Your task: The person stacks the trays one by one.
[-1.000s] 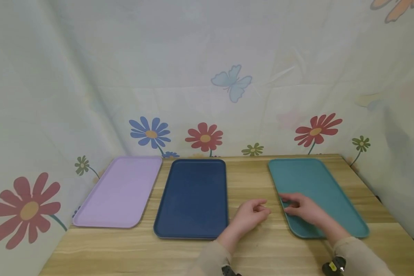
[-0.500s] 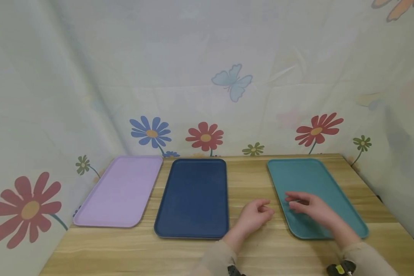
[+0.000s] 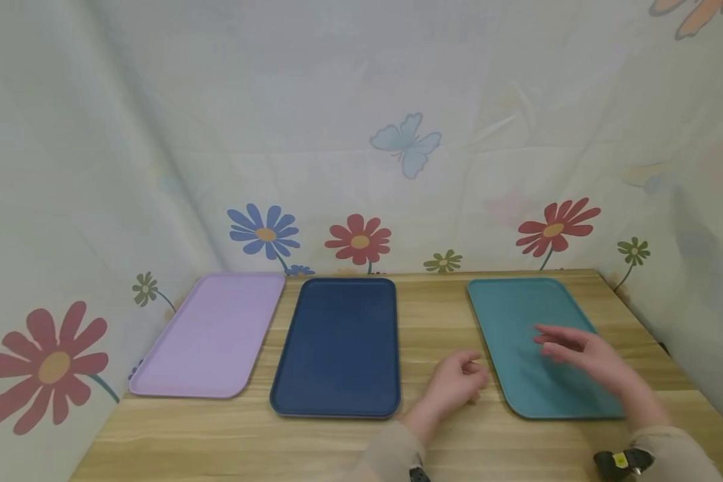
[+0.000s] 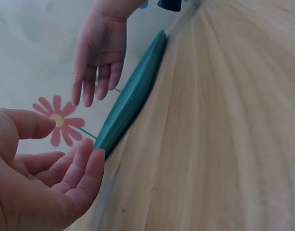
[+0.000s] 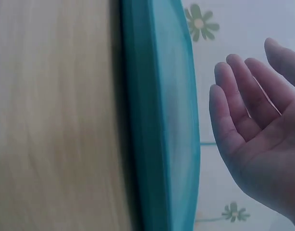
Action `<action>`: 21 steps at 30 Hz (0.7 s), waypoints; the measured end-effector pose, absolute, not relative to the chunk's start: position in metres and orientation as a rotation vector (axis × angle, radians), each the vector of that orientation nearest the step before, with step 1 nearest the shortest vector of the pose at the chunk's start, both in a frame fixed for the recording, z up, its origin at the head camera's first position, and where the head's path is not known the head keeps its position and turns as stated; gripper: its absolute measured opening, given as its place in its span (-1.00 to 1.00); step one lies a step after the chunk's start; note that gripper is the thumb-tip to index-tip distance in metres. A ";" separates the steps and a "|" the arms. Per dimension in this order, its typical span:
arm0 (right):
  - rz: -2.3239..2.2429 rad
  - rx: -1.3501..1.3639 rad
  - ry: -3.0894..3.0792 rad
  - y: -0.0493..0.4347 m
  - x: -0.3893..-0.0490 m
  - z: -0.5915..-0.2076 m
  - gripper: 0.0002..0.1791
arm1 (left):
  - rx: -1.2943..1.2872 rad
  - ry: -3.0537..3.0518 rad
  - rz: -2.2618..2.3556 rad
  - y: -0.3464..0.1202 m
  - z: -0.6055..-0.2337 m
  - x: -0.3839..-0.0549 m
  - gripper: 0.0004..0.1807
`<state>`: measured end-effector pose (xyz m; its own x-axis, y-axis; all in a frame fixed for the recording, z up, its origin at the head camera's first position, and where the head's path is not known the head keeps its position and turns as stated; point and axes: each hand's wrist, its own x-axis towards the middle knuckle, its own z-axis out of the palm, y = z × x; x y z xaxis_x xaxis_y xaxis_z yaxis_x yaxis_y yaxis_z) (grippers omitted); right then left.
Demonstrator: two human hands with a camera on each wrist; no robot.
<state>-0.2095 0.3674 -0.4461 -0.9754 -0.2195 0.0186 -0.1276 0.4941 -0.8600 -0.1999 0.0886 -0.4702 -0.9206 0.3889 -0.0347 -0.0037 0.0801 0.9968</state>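
A teal tray (image 3: 512, 314) lies flat on the right part of the wooden table. Above its surface hovers my right hand (image 3: 590, 355), holding nothing; the right wrist view shows its palm (image 5: 267, 125) with loosely bent fingers, apart from the tray. My left hand (image 3: 454, 381) is over bare wood between the teal tray and a dark blue tray (image 3: 337, 348). Its fingers are relaxed and slightly curved with nothing in them, as the left wrist view shows on the left hand (image 4: 46, 183). At the left lies a lilac tray (image 3: 211, 335).
All the trays rest on a wood-grain table (image 3: 265, 445). A pale curtain (image 3: 313, 87) printed with flowers and butterflies hangs behind the table and along both sides. Each sleeve end carries a dark wrist device (image 3: 623, 462).
My right hand has moved to the right, away from the teal tray's left edge and over its surface. My left hand has drifted slightly right. The trays stay in place.
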 end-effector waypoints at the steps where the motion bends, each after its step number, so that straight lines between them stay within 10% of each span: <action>1: -1.509 -0.313 2.640 0.371 -0.209 -0.446 -0.44 | 0.378 2.067 1.915 0.089 -0.471 -0.200 -0.55; 21: -1.650 -0.103 2.674 0.446 -0.210 -0.460 -0.28 | 0.180 1.994 1.955 0.101 -0.471 -0.199 -0.39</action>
